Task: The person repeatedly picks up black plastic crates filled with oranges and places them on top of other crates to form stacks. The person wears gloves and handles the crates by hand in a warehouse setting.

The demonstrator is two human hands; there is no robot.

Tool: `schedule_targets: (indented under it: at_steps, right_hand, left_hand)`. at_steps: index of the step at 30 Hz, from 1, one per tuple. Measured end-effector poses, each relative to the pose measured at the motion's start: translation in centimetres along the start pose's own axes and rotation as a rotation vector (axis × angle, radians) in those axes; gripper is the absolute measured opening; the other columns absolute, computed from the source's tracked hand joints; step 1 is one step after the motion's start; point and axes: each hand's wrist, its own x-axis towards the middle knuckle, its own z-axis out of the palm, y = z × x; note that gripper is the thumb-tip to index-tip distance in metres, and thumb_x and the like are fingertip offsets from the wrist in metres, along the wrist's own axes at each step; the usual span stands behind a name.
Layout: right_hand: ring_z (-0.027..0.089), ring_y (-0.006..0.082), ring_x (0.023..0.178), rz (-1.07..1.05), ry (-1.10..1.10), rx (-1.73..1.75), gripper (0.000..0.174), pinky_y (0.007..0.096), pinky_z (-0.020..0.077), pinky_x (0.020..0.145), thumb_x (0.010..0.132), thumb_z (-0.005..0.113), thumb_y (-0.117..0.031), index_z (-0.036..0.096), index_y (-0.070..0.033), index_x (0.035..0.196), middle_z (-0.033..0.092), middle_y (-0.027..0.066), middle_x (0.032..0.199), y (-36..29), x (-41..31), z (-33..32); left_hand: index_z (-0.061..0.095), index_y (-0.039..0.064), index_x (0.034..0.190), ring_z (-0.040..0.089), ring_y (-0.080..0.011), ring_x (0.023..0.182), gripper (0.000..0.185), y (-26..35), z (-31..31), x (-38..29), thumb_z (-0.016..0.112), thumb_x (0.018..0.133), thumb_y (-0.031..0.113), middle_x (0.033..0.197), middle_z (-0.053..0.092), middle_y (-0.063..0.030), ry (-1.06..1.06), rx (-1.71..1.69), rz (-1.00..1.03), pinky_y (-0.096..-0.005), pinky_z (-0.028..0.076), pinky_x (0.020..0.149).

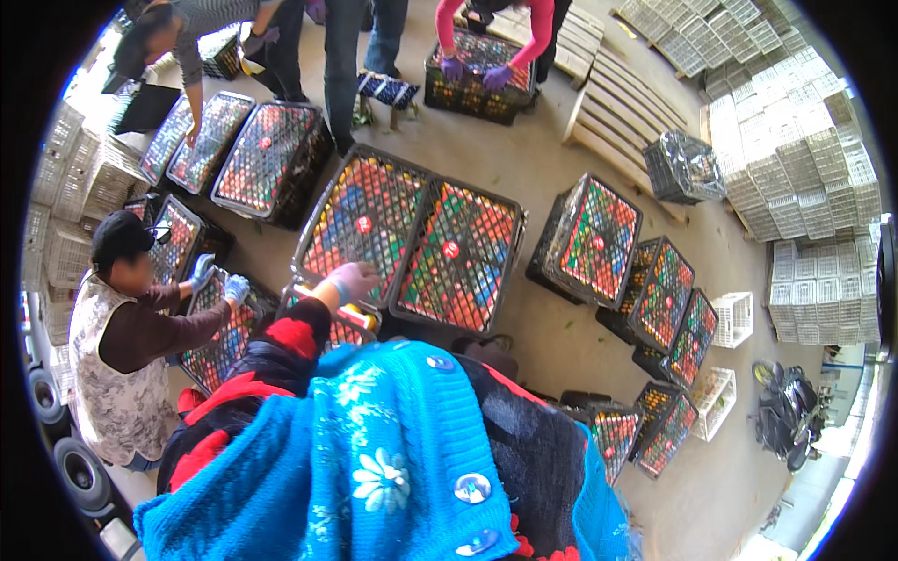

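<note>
My left hand point(353, 280), in a pinkish-purple glove, reaches over the near part of a black plastic crate point(361, 221) with a lattice lid. Its fingers are loosely extended and slightly blurred, with nothing visible in them. Under the lattice shows a multicoloured layer of red, green, blue and yellow, and a round red sticker point(363, 224) sits at the middle. A second black crate point(454, 256) stands directly against it on the right, with a similar sticker. Below my left wrist, another crate point(344, 329) is partly hidden by my sleeve. My right hand is out of view.
At left, a co-worker in gloves point(237, 287) handles a crate point(217, 329). Another person's purple gloves point(498, 77) rest on a crate point(480, 52) at the far side. More filled crates point(600, 242) stand right, near wooden pallets point(624, 105), stacked white crates point(793, 140) and a motorcycle point(789, 414).
</note>
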Motion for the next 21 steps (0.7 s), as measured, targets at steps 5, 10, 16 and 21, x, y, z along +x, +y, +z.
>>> schedule_targets:
  at_steps: [5, 10, 16, 21]
  right_hand:
    - [0.064, 0.0297, 0.103, 0.039, 0.071, -0.077, 0.036, 0.0357, 0.0487, 0.088, 0.088, 0.059, -0.032, 0.067, -0.003, 0.109, 0.068, 0.0197, 0.107, -2.5, 0.9, -6.0]
    - [0.063, 0.0298, 0.109, -0.086, -0.056, -0.125, 0.041, 0.036, 0.0474, 0.092, 0.087, 0.059, -0.035, 0.067, -0.005, 0.113, 0.067, 0.0185, 0.111, -1.4, 8.2, -13.2]
    - [0.061, 0.0318, 0.112, 0.092, -0.235, -0.195, 0.045, 0.0351, 0.0459, 0.096, 0.087, 0.055, -0.039, 0.066, -0.006, 0.116, 0.066, 0.0172, 0.116, 3.1, 21.3, -22.3]
    - [0.062, 0.03, 0.111, -0.172, -0.336, -0.839, 0.047, 0.0352, 0.0459, 0.095, 0.085, 0.055, -0.038, 0.066, -0.004, 0.116, 0.067, 0.0164, 0.115, -2.3, 29.4, -33.4]
  left_hand:
    - [0.067, 0.0, 0.11, 0.067, -0.0244, 0.094, 0.039, -2.7, 0.7, 0.1, 0.061, 0.087, 0.031, 0.099, 0.07, -0.014, 0.101, -0.188, -0.321, -0.0344, 0.052, 0.085]
    - [0.066, 0.0, 0.111, 0.066, -0.0196, 0.094, 0.039, -1.3, 6.1, 2.7, 0.063, 0.087, 0.03, 0.098, 0.071, -0.0105, 0.178, -0.263, -0.442, -0.0309, 0.049, 0.085]
    - [0.062, 0.005, 0.12, 0.063, -0.0265, 0.106, 0.043, 11.2, 13.5, 2.4, 0.06, 0.088, 0.034, 0.112, 0.068, -0.0148, 0.256, -0.348, -0.479, -0.034, 0.048, 0.091]
    - [0.059, 0.007, 0.126, 0.06, -0.0304, 0.113, 0.048, 21.4, 16.6, 0.1, 0.06, 0.087, 0.036, 0.119, 0.064, -0.0169, 0.295, -0.432, -0.533, -0.0355, 0.046, 0.097]
